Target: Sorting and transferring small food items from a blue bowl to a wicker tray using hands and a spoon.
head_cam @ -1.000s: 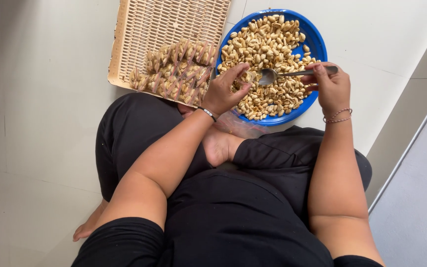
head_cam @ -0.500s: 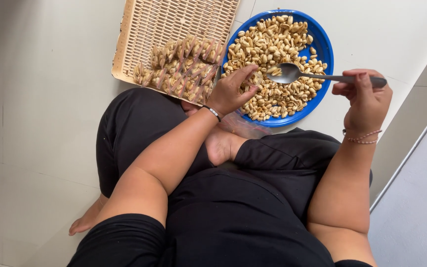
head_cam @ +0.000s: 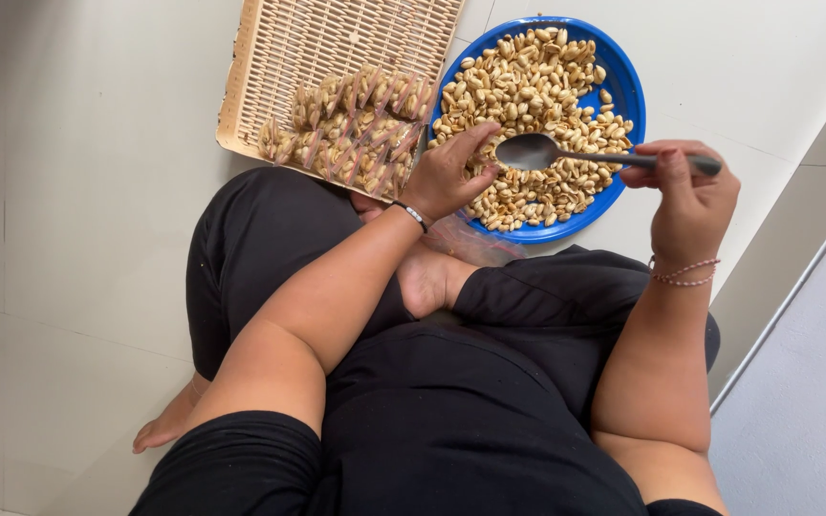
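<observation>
A person in black sat cross-legged on a pale tiled floor (head_cam: 78,191), working over a blue bowl (head_cam: 623,86) heaped w/ roasted peanuts (head_cam: 528,86). The bowl lay on the floor just ahead of the knees, close enough that neither arm had to stretch.

The right hand (head_cam: 685,196) pinched the handle of a metal spoon (head_cam: 566,153) between thumb and curled fingers, held near level so the spoon's bowl hung just above the nuts. The spoon looked empty.

The left hand (head_cam: 446,177) sat at the bowl's near rim, fingers bent and gathered beside the spoon's tip, apparently around a small clear bag; the bag itself was too faint to confirm, so what the fingers gripped could not be told for sure. The position, mouth-side toward the spoon, suited receiving a scoop w/o spilling.

A woven tray (head_cam: 336,48) touched the bowl's left edge, approx. level w/ it. Small filled packets of peanuts (head_cam: 356,129) lay in rows along its near side, the far part bare, an arrangement that kept finished packs w/in the left hand's reach. Crumpled clear plastic (head_cam: 475,244) rested on the lap just below the bowl, near the bare foot (head_cam: 427,282), presumably spare bags kept handy.
</observation>
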